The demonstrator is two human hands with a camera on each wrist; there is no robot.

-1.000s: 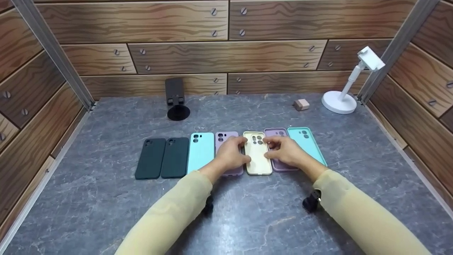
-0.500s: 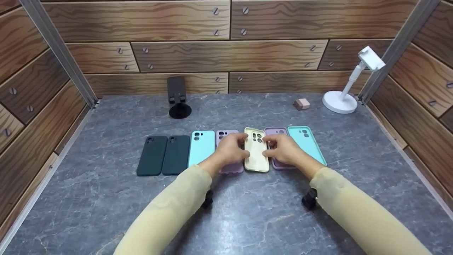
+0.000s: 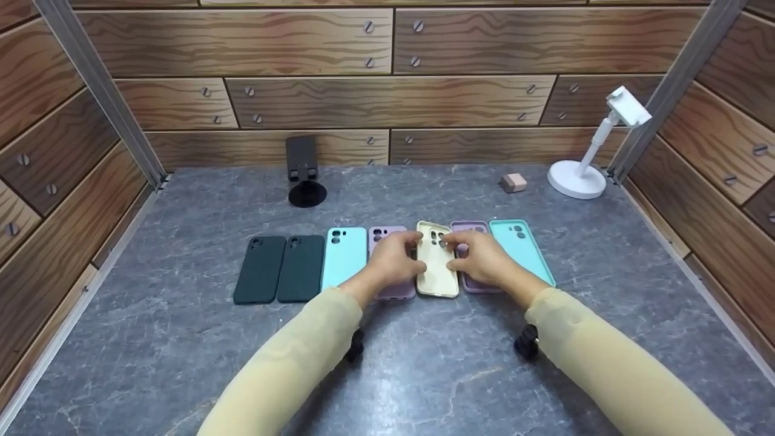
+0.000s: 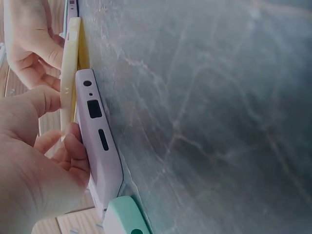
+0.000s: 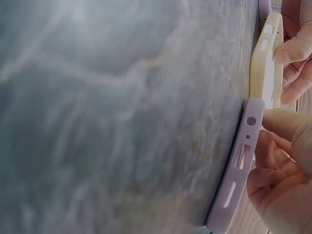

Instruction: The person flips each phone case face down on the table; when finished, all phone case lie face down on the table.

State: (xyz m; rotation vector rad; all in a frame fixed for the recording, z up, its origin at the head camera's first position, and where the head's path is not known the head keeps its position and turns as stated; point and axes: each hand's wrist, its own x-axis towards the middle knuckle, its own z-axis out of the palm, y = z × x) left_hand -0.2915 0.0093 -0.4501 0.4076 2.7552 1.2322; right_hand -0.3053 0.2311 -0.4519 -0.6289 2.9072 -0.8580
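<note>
Head view puts the cream phone case (image 3: 437, 272) between your hands, hollow side up and slightly tilted. It sits in the row between a lilac phone case lying back up (image 3: 401, 291) on your left and a hollow-up lilac case (image 3: 479, 286) on your right. Your left hand (image 3: 393, 257) pinches its left long edge, thumb nearer you, forefinger up beside the camera cut-outs (image 3: 434, 242); your right hand (image 3: 482, 257) pinches the opposite edge likewise. Seen from the left wrist, it looks partly raised off the tabletop (image 4: 204, 122); whether any edge rests there, you cannot tell.

Judging by those thin walls, expect it to be very light and bendy, probably soft silicone or similar, more grippy than slick and hard to break. The long side walls, where you have it, are the sensible hold. Use only a light pinch: squeezing inward would likely bow it. Mind your lower fingers too, since both lilac neighbours are close enough to drag.
</note>
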